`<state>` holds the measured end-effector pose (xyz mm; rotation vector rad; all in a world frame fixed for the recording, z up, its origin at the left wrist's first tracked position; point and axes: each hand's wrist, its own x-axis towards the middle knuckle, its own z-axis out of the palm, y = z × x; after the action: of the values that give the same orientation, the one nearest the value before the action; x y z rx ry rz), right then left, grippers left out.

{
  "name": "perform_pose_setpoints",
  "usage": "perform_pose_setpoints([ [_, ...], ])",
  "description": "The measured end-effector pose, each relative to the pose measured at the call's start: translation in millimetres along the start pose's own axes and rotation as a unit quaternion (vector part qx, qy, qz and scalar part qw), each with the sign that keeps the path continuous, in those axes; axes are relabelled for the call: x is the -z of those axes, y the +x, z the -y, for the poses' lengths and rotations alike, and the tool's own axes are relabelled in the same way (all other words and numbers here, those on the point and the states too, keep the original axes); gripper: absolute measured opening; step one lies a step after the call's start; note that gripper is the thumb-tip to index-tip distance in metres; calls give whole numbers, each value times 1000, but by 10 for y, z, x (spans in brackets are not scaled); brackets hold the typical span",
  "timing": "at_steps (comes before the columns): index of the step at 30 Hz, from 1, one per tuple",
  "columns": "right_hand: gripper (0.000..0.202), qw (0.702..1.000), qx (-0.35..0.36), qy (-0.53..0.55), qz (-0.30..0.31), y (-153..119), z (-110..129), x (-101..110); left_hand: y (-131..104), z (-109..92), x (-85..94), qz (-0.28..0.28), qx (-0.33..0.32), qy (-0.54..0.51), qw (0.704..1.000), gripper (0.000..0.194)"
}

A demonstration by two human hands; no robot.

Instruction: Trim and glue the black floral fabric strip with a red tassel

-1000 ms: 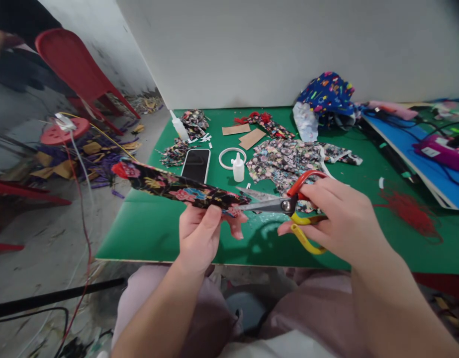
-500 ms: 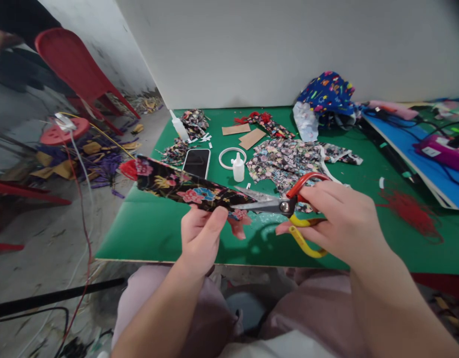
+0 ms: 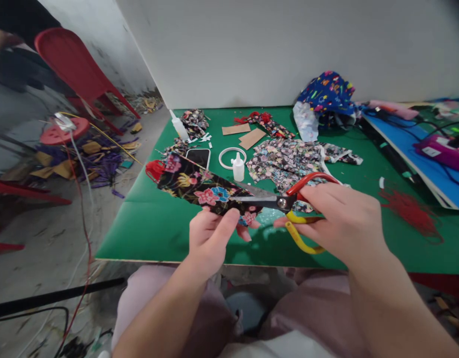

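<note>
- From my remote seat I see the cloth (image 3: pixel 194 186) held above the green surface (image 3: pixel 147 228), left of its middle and toward its front edge, red strands (image 3: pixel 154 170) at its far-left end.
- The left hand (image 3: pixel 210 236) pinches the cloth from below, thumb in front, some fingers hidden behind.
- The right hand (image 3: pixel 341 214) is closed around the scissors (image 3: pixel 282 203), fingers at the red loop, thumb side by the yellow one; the blades reach over the cloth's right end, seemingly a little apart.
- My main worry is the left thumb: it sits just below the near blade, so a slip or a careless tilt could nick it.
- With only one grip, the cloth could buckle or twist between the blades, leaving a ragged edge.
- I can't tell whether a second layer lies behind; if so, it could be caught unseen.
- The phone (image 3: pixel 198 157) and small bottle (image 3: pixel 238 169) stand just beyond in my view; a wide swing could knock the bottle over.
- Floral fabric (image 3: pixel 270 159) spreads behind the scissors, toward the middle; dipping the tips could snag it.
- A ring (image 3: pixel 221 159) and brown cards (image 3: pixel 252 139) lie farther toward the back edge; red thread (image 3: pixel 413 214) lies toward the right.
</note>
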<state>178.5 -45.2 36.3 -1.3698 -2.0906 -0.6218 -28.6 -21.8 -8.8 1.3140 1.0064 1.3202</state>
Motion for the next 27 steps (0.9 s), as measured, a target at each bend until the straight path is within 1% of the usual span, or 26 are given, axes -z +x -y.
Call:
perform_pose_setpoints([
  [7,25,1000,-2,-11,6,-21,4,-7,-14,-9,-4,20,25,-26,999,27],
  [12,22,1000,-6,-10,3,-17,18,-9,-13,-31,-29,28,30,-28,999,33],
  [17,24,1000,0,-12,-10,-7,27,-12,-6,-45,-49,58,31,-37,997,34],
  [23,24,1000,2,-27,-3,-29,14,-28,-1,-38,-46,58,43,-35,997,35],
  [27,23,1000,2,-25,-3,-38,14,-41,-2,-28,-36,78,52,-42,995,37],
])
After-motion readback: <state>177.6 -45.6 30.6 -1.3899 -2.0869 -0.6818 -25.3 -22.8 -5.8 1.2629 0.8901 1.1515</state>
